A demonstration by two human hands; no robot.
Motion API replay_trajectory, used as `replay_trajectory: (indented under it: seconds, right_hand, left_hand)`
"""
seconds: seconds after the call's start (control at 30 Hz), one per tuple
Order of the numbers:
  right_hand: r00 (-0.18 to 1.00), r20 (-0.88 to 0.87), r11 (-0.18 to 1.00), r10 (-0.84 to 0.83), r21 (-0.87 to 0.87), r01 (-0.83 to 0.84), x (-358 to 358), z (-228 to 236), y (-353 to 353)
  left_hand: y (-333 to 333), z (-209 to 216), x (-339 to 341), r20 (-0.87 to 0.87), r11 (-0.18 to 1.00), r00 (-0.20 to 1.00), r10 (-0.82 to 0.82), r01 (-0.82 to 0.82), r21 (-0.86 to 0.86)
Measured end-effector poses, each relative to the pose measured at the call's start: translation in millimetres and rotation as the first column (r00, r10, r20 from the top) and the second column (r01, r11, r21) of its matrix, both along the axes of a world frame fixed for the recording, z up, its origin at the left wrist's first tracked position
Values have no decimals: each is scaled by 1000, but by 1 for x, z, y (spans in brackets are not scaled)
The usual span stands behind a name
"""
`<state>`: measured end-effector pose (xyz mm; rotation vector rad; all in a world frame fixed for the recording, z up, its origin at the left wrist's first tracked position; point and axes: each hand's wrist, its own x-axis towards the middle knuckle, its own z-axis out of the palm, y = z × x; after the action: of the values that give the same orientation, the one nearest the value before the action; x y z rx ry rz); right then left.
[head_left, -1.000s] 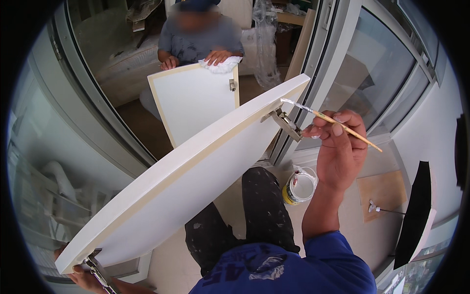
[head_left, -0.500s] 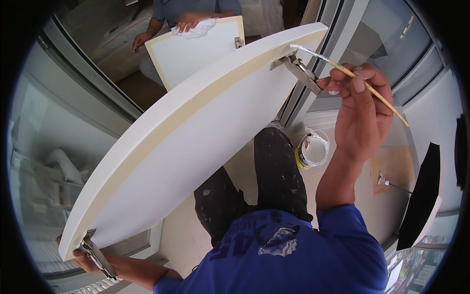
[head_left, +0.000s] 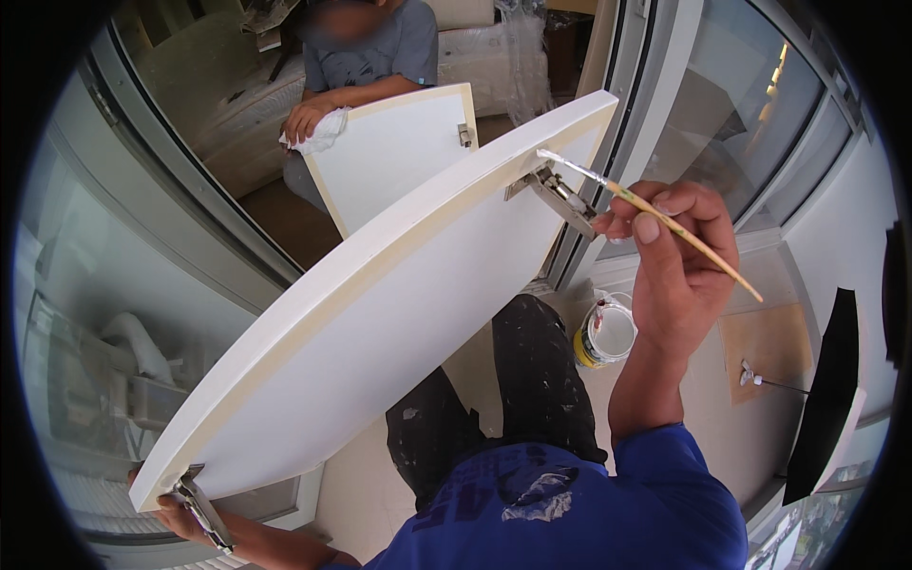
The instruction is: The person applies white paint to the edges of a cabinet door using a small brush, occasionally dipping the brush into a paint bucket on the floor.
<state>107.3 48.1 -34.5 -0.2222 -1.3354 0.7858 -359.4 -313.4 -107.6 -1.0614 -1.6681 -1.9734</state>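
A white cabinet door (head_left: 351, 313) with a beige border band slants across in front of me. My left hand (head_left: 173, 519) is closed round its lower left end, beside a metal hinge (head_left: 203, 513); the door hides some of the fingers. In my right hand (head_left: 679, 252) is a thin wooden paintbrush (head_left: 622, 193), pinched between thumb and fingers. The white-coated bristles meet the door's edge band, just above the upper hinge (head_left: 564, 199). My right fingertips are at that hinge's outer end; whether they touch it I cannot tell.
Across from me a person (head_left: 394, 52) holds a white cloth (head_left: 321, 131) to a second white door (head_left: 404, 142). A paint bucket (head_left: 581, 350) stands on the floor by my knee. Cardboard (head_left: 760, 332) and a black panel (head_left: 825, 399) are at right, glass door frames (head_left: 655, 104) around.
The door's upper end and my right hand with the brush appear lower and slightly left; the brush tip remains near the upper hinge. The other person's hand and cloth have moved left and down.
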Motion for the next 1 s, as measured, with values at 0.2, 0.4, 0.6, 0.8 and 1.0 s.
replay_trajectory:
  seconds: [0.2,0.4,0.6,0.8,1.0]
  right_hand:
    - [1000,4,999,2,-48,-2,-1,8,-3]
    - [999,46,1000,-23,22,22,1,5,-4]
    - [967,141,977,-211,62,204,-3,7,-15]
    - [988,78,989,-136,-56,140,-9,15,-14]
    - [991,85,992,-100,-63,106,-8,19,-13]
  left_hand:
    - [5,12,19,20,998,1000,-17,18,-52]
    - [2,4,4,6,996,998,-67,67,-58]
    - [0,3,4,6,998,1000,-27,27,-62]
    - [2,5,6,0,996,998,-59,59,-71]
    - [-1,5,5,-12,995,1000,-25,24,-97]
